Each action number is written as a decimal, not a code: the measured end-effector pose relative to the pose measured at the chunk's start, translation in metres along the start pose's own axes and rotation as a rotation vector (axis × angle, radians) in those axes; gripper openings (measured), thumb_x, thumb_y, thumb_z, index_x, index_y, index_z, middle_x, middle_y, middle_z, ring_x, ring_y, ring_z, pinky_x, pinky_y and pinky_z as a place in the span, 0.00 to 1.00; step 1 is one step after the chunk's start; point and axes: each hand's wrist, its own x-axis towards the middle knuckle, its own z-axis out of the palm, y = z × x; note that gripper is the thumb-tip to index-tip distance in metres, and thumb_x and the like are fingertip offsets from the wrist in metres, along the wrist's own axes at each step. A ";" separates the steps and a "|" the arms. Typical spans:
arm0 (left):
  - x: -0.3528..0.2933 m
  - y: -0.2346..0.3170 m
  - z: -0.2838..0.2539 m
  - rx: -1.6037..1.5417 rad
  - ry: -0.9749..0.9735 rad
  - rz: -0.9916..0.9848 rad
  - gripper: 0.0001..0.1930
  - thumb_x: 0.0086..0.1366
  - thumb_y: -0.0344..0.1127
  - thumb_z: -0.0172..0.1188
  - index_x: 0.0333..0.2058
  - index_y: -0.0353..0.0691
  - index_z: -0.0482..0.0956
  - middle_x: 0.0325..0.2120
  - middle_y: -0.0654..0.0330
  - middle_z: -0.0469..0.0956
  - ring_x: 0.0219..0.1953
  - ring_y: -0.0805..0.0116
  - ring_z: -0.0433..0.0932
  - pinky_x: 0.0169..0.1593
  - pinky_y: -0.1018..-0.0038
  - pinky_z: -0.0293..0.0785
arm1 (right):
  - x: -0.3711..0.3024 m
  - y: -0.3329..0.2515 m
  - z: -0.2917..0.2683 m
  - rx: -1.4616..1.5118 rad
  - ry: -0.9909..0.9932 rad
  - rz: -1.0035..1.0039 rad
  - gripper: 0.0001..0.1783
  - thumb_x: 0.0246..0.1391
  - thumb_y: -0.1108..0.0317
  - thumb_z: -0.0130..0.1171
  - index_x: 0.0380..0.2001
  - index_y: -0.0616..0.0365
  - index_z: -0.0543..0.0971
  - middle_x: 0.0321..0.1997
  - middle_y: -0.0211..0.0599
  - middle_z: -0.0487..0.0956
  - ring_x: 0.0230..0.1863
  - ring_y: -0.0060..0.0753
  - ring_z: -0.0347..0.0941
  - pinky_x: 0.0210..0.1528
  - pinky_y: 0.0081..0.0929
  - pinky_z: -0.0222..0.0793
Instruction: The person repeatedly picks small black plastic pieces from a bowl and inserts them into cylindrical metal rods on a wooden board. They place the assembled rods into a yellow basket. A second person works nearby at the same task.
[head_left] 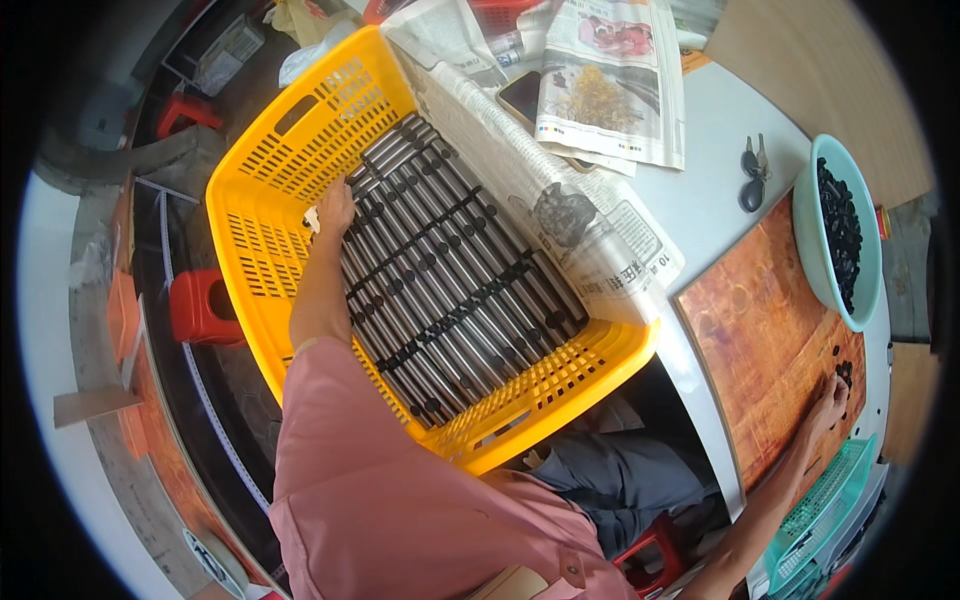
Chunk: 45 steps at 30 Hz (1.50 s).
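Note:
My left hand [338,208] is inside a yellow plastic basket [245,195], at the left ends of several dark metal tubes [440,260] laid side by side. Its fingers are curled against the tube ends, and what they hold is hidden. Small black round pieces sit on and between the tubes. A pale scrap [312,219] shows beside that hand. On the right, my right hand [826,405] rests over a reddish-brown wooden board [765,345], fingers pinched together at a small pile of black plugs [845,373]. Which plug the fingertips touch is too small to make out.
A pale green bowl [808,245] of black pieces stands at the board's far right. Newspaper [610,90] lines the basket's right wall, beside a phone [520,98]. Keys [753,172] lie on the white table. A green basket [820,510] and a red stool [203,307] stand nearby.

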 end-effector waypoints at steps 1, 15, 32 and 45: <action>-0.002 0.003 -0.002 -0.012 -0.005 -0.014 0.22 0.76 0.40 0.44 0.64 0.39 0.71 0.62 0.45 0.71 0.62 0.46 0.71 0.65 0.52 0.65 | 0.000 -0.001 0.001 0.004 -0.006 0.001 0.12 0.67 0.61 0.61 0.34 0.58 0.77 0.30 0.21 0.70 0.30 0.15 0.60 0.33 0.18 0.57; 0.007 -0.022 0.000 -0.019 -0.080 -0.030 0.25 0.77 0.49 0.41 0.67 0.50 0.67 0.67 0.52 0.67 0.69 0.50 0.64 0.69 0.44 0.54 | 0.002 -0.002 0.006 -0.071 0.005 -0.007 0.10 0.66 0.64 0.62 0.34 0.59 0.77 0.29 0.21 0.70 0.30 0.15 0.61 0.32 0.18 0.58; -0.011 0.043 -0.038 0.074 -0.285 -0.201 0.31 0.78 0.55 0.37 0.74 0.53 0.53 0.76 0.64 0.52 0.77 0.60 0.47 0.73 0.37 0.37 | 0.003 0.004 0.007 -0.054 0.000 -0.080 0.14 0.69 0.58 0.59 0.33 0.57 0.78 0.28 0.21 0.69 0.29 0.18 0.58 0.33 0.27 0.56; -0.021 0.030 -0.042 0.085 -0.258 -0.263 0.31 0.78 0.55 0.37 0.74 0.52 0.53 0.76 0.63 0.49 0.77 0.60 0.45 0.73 0.37 0.39 | 0.003 0.011 0.009 -0.019 0.013 -0.098 0.14 0.69 0.60 0.58 0.32 0.57 0.78 0.28 0.21 0.70 0.29 0.18 0.59 0.33 0.24 0.56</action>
